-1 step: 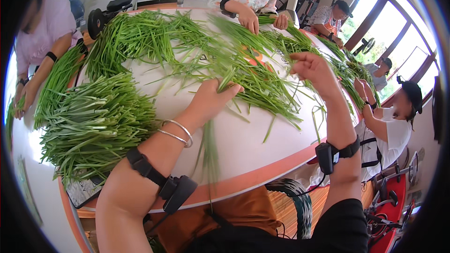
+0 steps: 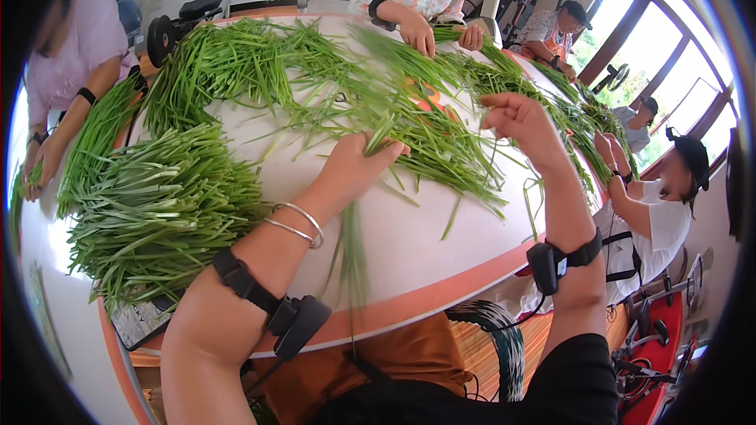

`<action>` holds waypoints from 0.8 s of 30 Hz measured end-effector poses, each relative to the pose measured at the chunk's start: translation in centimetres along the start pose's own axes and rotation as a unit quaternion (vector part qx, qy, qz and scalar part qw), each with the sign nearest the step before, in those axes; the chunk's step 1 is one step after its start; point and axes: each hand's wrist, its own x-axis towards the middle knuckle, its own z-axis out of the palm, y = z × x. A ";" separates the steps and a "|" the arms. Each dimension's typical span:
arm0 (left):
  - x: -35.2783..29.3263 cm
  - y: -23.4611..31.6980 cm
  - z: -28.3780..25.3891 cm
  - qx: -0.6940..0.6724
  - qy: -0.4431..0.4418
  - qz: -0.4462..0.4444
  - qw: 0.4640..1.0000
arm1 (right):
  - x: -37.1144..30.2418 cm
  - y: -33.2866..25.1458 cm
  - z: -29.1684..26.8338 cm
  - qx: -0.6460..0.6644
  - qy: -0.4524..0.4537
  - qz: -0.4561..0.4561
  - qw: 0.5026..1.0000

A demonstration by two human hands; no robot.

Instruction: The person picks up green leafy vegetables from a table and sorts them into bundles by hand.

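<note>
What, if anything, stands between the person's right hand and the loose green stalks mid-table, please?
Nothing visible does: the right hand appears to hover beside the loose green stalks. The left hand, holding a thin bunch, is farther left, not between them.

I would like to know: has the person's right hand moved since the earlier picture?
Yes, slightly: the right hand has shifted to the left, closer to the orange print on the white tabletop.
</note>
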 end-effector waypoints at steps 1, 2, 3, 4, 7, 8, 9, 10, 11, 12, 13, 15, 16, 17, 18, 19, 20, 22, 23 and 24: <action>0.1 -0.3 0.0 -0.026 0.012 0.021 0.999 | -0.3 0.3 0.5 0.022 0.005 0.002 1.000; 0.3 -0.5 0.1 -0.025 0.014 0.022 0.999 | -0.7 0.3 1.3 0.044 0.010 0.004 0.999; 0.3 -0.1 0.5 -0.042 0.022 0.054 0.997 | -0.9 0.6 1.8 0.073 0.000 -0.005 0.997; 0.1 0.2 0.6 -0.058 0.031 0.086 0.994 | -1.1 0.8 3.0 0.090 0.014 -0.008 0.996; -1.0 2.4 0.8 -0.077 0.024 0.028 0.996 | -1.5 0.8 6.0 0.060 -0.003 0.013 0.998; -0.9 2.4 1.1 -0.076 0.020 0.031 0.996 | -1.8 0.9 6.9 0.046 0.004 0.011 0.999; -0.8 1.9 1.0 -0.085 0.028 0.046 0.995 | -1.9 0.8 8.0 0.049 0.003 0.010 0.999; -0.7 1.5 0.9 -0.088 0.033 0.052 0.994 | -2.1 0.6 9.0 0.024 0.001 0.003 1.000; -0.6 1.3 0.8 -0.091 0.038 0.060 0.993 | -2.1 0.5 9.5 -0.001 -0.001 -0.003 1.000; -0.5 1.2 0.8 -0.101 0.038 0.067 0.992 | -2.0 0.5 9.7 0.000 -0.001 -0.002 1.000; -0.5 1.2 0.7 -0.107 0.038 0.070 0.991 | -1.9 0.5 9.8 -0.016 0.023 -0.003 1.000; -0.6 1.7 0.6 -0.103 0.020 0.055 0.993 | -1.6 0.0 9.6 -0.039 0.101 -0.031 0.994; -0.6 2.0 0.6 -0.094 0.004 0.037 0.995 | -1.4 -0.3 9.3 -0.039 0.099 -0.031 0.994; -0.7 1.9 0.8 -0.095 0.005 0.036 0.995 | -1.3 -0.6 8.9 -0.073 0.109 -0.068 0.989; -0.8 1.9 1.0 -0.104 -0.004 0.026 0.994 | -1.2 -0.9 8.7 -0.105 0.118 -0.106 0.982; -0.9 1.8 1.0 -0.113 -0.014 0.016 0.993 | -1.1 -1.2 8.6 -0.141 0.058 -0.077 0.985; -1.0 1.8 0.8 -0.112 -0.012 0.015 0.993 | -1.0 -1.5 8.5 -0.140 0.057 -0.078 0.986; -1.0 1.8 0.8 -0.112 -0.032 0.010 0.993 | -1.1 -1.8 7.8 -0.167 -0.037 0.026 0.985; -1.0 1.8 0.9 -0.111 -0.039 0.009 0.993 | -1.2 -1.7 7.5 -0.168 -0.037 0.026 0.985; -1.0 1.8 1.0 -0.101 -0.036 0.002 0.994 | -1.3 -1.4 7.3 -0.136 -0.020 0.015 0.990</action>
